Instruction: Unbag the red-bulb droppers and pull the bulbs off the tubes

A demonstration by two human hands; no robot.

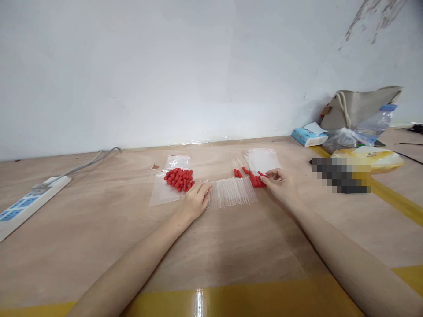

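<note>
Pipettes lie side by side, pointing wallward.

A row of glass tubes is laid at the centre of the frame on the table. The left hand is set at its left end, the right hand at its right. A heap of rubber bulbs is placed on a bag further left. A power strip is found at the left edge, a tissue pack at the upper right.

Left hand rests on clear glass tubes; right hand pinches a red-capped dropper beside them.
</note>
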